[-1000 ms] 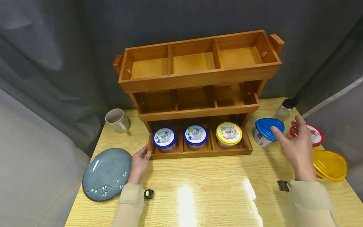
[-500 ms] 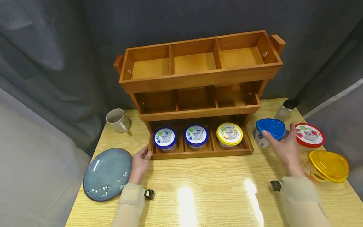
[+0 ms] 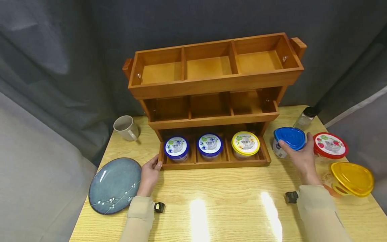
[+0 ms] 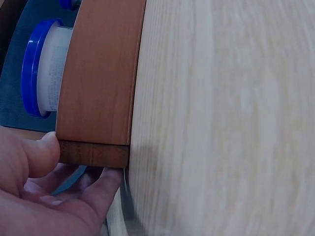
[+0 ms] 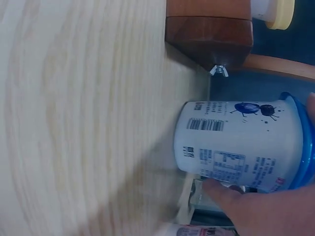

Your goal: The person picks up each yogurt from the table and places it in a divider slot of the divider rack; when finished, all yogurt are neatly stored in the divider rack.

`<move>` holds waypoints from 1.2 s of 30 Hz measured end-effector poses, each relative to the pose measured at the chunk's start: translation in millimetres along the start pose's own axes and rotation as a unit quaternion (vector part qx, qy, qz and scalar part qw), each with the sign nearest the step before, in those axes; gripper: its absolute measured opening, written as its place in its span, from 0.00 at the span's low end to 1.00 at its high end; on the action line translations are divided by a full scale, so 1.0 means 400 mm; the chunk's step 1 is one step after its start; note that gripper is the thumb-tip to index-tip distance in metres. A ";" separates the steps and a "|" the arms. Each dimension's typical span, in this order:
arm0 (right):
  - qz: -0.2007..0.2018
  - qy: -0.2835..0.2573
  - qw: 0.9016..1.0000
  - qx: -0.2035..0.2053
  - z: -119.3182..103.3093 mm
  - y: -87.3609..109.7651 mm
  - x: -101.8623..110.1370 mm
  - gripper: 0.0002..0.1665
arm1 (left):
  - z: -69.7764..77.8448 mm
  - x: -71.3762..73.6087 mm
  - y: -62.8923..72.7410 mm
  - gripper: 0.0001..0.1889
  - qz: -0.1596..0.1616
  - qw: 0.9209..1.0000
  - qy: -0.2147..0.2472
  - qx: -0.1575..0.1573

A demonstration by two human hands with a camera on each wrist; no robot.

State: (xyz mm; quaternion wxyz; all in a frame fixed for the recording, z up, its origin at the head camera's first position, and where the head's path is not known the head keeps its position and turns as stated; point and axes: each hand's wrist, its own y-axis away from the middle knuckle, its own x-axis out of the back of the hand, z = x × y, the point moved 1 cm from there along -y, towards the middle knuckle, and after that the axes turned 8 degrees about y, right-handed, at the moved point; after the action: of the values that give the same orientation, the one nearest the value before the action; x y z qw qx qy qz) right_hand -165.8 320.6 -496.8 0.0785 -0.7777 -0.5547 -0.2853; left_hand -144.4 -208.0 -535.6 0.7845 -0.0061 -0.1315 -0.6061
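In the head view, our left hand (image 3: 150, 173) grips the lower left end of the wooden rack (image 3: 214, 85), while our right hand (image 3: 303, 163) grasps the blue-lidded tub (image 3: 290, 137) just beside the rack's right end. The left wrist view shows the first grip curled round that corner. From the right wrist, we see the tub's printed side; we judge the step as securing it, and the next move calls for a firm, level lift.

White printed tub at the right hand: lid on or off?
On. The blue plastic lid caps the white printed tub in head and right wrist views.
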 end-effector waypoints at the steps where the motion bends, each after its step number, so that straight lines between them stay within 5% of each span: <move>1: 0.002 -0.006 1.000 -0.001 0.002 -0.002 -0.001 0.68 | 0.000 0.000 0.000 0.22 0.000 1.000 -0.001 0.000; 36: 0.020 -0.010 1.000 -0.005 0.040 -0.029 -0.018 0.64 | -0.004 0.000 0.000 0.22 -0.003 1.000 0.004 0.004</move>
State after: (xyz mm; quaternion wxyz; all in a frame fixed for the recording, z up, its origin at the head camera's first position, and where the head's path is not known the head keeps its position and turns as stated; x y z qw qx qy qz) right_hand -172.1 326.0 -515.8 0.0751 -0.7920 -0.5382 -0.2784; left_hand -143.9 -208.3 -537.0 0.7830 0.0001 -0.1309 -0.6081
